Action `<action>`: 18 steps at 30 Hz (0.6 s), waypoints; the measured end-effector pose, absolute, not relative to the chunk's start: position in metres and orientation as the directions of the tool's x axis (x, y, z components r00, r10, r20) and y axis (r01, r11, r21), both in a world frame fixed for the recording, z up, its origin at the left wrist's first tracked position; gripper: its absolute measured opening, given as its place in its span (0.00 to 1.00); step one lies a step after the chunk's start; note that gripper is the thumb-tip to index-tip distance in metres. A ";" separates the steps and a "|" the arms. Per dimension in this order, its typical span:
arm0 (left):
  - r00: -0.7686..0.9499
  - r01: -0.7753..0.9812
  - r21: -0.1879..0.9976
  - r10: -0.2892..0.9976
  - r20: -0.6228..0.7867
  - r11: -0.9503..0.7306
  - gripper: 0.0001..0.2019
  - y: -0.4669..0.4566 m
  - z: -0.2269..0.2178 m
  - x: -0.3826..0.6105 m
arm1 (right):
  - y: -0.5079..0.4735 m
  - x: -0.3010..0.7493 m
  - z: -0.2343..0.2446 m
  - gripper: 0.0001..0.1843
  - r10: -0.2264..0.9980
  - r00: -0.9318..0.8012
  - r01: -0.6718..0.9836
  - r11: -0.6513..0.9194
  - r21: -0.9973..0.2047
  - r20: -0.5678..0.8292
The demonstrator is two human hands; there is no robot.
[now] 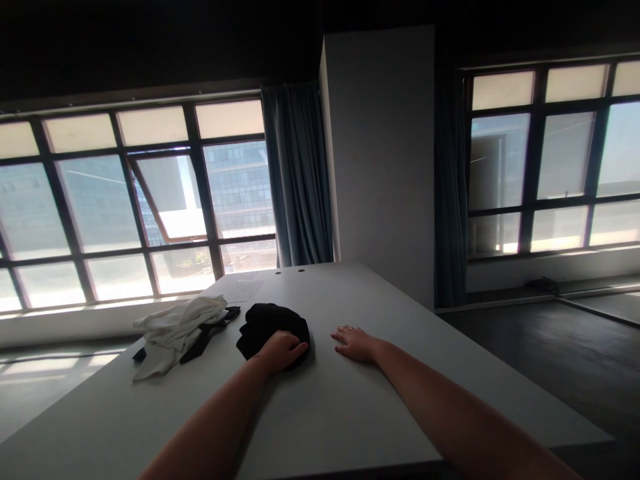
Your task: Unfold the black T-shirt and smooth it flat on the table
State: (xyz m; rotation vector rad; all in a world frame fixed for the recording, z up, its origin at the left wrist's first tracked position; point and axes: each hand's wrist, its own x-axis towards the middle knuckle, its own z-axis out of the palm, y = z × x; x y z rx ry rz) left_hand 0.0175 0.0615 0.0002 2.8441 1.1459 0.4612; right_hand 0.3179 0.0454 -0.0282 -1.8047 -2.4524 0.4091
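Observation:
My left hand [281, 349] rests on the near right side of a dark bundle of black cloth [267, 321], which looks folded or rolled. Its thumb points to the right, and the fingers curl down over the fabric; their tips are hard to make out. To the right, my right hand [354, 343] lies flat on the white table [325, 417] with its fingers stretched out and nothing in it. Left of the black bundle is a crumpled heap of white cloth [183, 327], with darker cloth [204, 341] showing beneath it.
A pale sheet [245, 290] lies on the table's far left part, near two small dark holes in the tabletop. Beyond the table stand a white pillar [383, 167], a blue curtain [299, 180] and large windows. One window pane [173, 193] is tilted open.

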 end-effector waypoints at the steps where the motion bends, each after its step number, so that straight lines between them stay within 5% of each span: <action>1: 0.675 0.677 0.151 0.690 0.262 -0.720 0.29 0.060 0.001 0.019 | 0.045 0.317 -0.028 0.41 0.946 -0.308 0.928 0.275 -0.251 -0.101; 10: 0.125 0.953 0.201 0.900 0.417 -0.225 0.16 0.085 -0.006 0.004 | 0.044 0.316 -0.027 0.40 0.945 -0.311 0.926 0.276 -0.258 -0.105; 18: -0.071 0.956 0.294 0.953 0.295 -0.019 0.32 0.118 -0.025 -0.023 | 0.042 0.316 -0.025 0.40 0.944 -0.315 0.925 0.282 -0.255 -0.098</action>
